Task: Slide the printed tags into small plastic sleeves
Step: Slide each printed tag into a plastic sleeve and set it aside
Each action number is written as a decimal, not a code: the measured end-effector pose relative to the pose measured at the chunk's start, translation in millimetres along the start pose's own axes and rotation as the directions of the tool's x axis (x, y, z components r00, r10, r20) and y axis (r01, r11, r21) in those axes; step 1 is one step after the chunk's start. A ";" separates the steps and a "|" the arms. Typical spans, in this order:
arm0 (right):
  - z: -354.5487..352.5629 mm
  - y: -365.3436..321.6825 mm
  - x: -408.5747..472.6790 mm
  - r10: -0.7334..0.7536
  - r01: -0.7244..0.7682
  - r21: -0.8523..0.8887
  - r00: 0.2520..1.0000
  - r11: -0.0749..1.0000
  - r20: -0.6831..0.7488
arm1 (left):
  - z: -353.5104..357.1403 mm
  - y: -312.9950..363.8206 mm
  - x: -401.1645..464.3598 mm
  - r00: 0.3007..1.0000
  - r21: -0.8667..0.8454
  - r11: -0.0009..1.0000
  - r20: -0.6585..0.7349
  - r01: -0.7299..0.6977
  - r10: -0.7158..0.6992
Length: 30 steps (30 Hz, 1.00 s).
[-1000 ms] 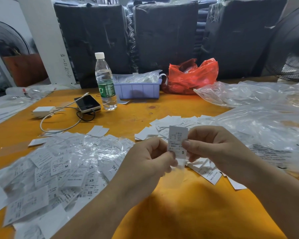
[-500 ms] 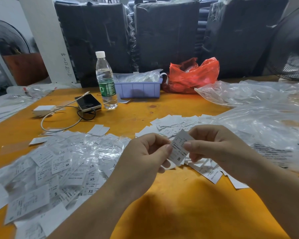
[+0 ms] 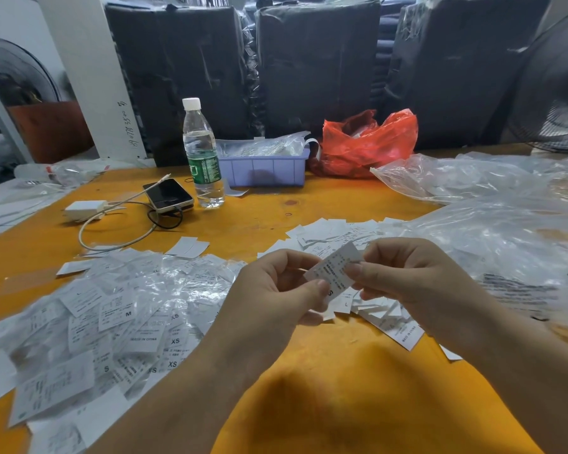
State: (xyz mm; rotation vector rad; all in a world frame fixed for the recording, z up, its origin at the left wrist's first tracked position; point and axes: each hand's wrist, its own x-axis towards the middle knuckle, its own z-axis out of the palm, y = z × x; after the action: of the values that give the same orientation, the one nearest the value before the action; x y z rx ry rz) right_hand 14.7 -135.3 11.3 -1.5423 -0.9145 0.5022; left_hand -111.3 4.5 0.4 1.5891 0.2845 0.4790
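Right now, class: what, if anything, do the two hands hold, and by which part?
One printed tag, tilted: left hand pinches its lower left edge, right hand its right edge.

Left hand [image 3: 276, 290]: fingers curled, thumb tip pinching lower end of tag [image 3: 333, 268].
Right hand [image 3: 404, 273]: fingers curled, thumb pinching tag's upper part.

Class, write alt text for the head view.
Both hands, left hand and right hand, pinch one printed tag above an orange table, sleeved tags heaped at left, loose tags behind.
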 end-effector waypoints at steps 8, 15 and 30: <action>2.0 -1.6 -0.7 -0.015 0.016 0.015 0.999 1.000 -0.030 | -0.1 -0.9 2.2 0.997 -0.075 0.995 -0.025 0.067 -0.069; -2.6 2.5 0.7 0.075 -0.069 -0.049 0.985 0.996 0.155 | 1.1 -0.3 2.4 0.996 -0.051 0.994 -0.012 0.093 -0.094; 2.3 2.4 -2.2 -0.083 0.097 -0.253 0.994 0.963 0.067 | -0.2 -6.2 2.4 0.998 0.068 0.997 0.043 0.041 -0.044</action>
State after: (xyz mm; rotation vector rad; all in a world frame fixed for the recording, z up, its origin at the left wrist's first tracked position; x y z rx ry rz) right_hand 12.3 -135.5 8.1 -1.7161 -1.1221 0.3740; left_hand -108.6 6.3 -5.4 1.6536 0.3023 0.4045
